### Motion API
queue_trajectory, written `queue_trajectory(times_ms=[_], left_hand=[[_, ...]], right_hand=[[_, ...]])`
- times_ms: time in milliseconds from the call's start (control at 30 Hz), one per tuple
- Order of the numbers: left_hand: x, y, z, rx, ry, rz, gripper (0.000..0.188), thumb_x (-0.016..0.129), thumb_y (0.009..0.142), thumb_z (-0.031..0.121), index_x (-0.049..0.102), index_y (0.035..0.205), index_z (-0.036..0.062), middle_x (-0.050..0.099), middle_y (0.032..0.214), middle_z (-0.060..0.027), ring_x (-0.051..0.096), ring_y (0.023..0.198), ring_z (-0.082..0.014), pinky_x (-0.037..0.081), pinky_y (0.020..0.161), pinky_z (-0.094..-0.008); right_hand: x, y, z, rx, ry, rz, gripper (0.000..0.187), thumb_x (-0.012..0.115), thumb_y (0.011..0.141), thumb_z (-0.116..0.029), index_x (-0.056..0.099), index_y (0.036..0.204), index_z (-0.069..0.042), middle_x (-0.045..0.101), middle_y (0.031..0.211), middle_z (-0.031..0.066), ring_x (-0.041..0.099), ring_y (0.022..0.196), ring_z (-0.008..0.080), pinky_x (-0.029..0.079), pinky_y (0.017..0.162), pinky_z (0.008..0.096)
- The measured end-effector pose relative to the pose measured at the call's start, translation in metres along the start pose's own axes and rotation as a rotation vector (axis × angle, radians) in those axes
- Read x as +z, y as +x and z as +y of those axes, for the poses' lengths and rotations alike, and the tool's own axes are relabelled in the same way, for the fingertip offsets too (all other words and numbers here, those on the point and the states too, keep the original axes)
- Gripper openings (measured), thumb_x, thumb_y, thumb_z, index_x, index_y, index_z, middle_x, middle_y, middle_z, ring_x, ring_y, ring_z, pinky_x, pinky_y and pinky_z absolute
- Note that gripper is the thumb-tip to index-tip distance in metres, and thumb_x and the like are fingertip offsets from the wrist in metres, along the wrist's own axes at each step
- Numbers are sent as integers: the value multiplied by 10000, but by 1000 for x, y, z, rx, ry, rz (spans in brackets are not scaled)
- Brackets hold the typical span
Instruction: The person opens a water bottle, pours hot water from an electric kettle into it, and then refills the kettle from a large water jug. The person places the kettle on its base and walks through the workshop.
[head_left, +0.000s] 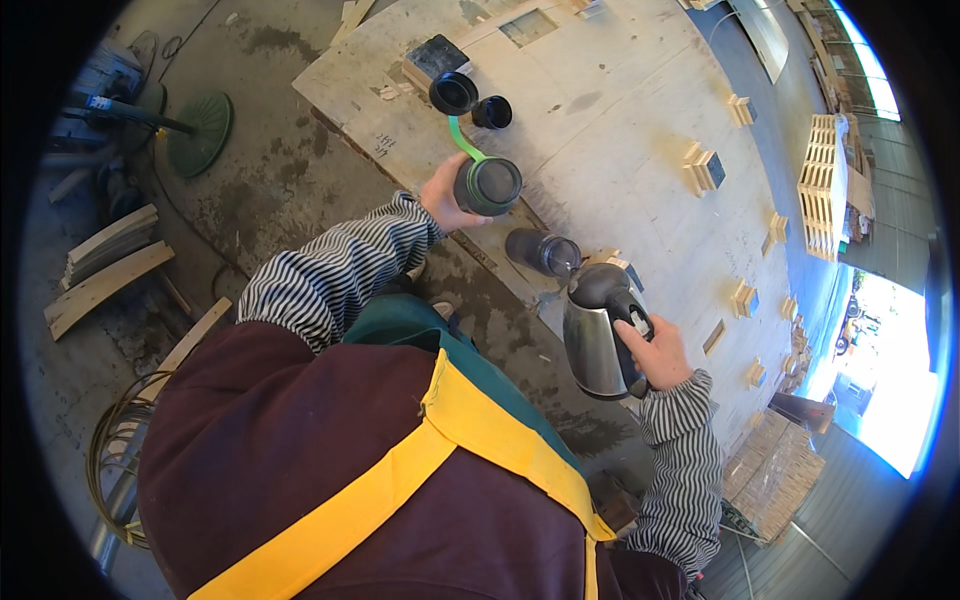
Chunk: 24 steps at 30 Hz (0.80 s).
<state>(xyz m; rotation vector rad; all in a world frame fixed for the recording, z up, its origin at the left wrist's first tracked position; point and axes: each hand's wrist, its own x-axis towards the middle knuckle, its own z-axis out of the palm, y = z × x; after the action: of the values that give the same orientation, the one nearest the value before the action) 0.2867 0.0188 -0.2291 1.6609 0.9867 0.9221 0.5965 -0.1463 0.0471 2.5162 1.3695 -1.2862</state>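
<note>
1. The right hand is wrapped around the black handle of a steel kettle, fingers closed in a full grip. The kettle is tilted, spout toward a dark bottle that stands open-mouthed on the plywood board.
2. The left hand grips the side of a dark green flask, fingers curled round its body. The flask sits at the near edge of the board, beside the dark bottle, mouth up. A green strap runs from its rim toward the far side.
3. Handling, kettle: rigid metal body, probably heavy if filled, and possibly hot. Hold by the handle only; keep clear of the bare steel wall.
4. Handling, flask and bottle: stiff, smooth-walled, likely to slide or tip on the board. Steady each by the body, below the mouth.
5. Contents: the inside of the flask, the bottle and the kettle cannot be made out. No stream at the spout can be confirmed.
6. Farther back on the board lie a wide black cup and a smaller black cap, both beside a dark block. Both look empty.
</note>
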Motion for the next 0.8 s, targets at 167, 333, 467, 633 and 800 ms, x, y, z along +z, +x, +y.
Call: queue_trajectory(times_ms=[167,333,467,633,800], left_hand=[[-3,-5,-1,104,14,-34,1124,933,575,206,278,1471,30,459,1374,-214,464,1312,-354,388,1097,-433],[-9,-8,9,172,96,18,1187,938,575,209,234,1515,33,391,1468,-211,375,1391,-358,325,1152,-440],[-13,-22,8,64,237,-22,1198,929,598,282,214,1526,28,335,1520,-226,346,1405,-380,292,1169,-449],[-28,-52,0,-91,319,-80,1189,902,641,354,189,1534,23,294,1548,-227,319,1420,-381,280,1176,-451],[-54,-80,-6,-149,333,-148,1143,868,697,372,179,1538,21,278,1554,-228,293,1431,-380,275,1180,-446]], right_hand=[[-4,7,-12,8,-111,-11,510,716,863,-454,619,827,45,591,584,77,575,500,136,448,477,303],[-7,4,-27,38,-200,-13,554,704,853,-469,622,810,77,616,591,131,624,536,189,484,522,359],[-10,-3,-35,41,-132,-35,537,707,856,-452,619,823,76,606,594,99,600,517,161,469,493,329],[-13,-8,-35,60,-94,-29,550,710,859,-459,608,825,81,614,604,102,606,520,157,473,488,329],[-7,-10,-22,33,-65,-5,501,711,867,-436,601,781,45,602,597,82,588,512,137,460,477,313]])
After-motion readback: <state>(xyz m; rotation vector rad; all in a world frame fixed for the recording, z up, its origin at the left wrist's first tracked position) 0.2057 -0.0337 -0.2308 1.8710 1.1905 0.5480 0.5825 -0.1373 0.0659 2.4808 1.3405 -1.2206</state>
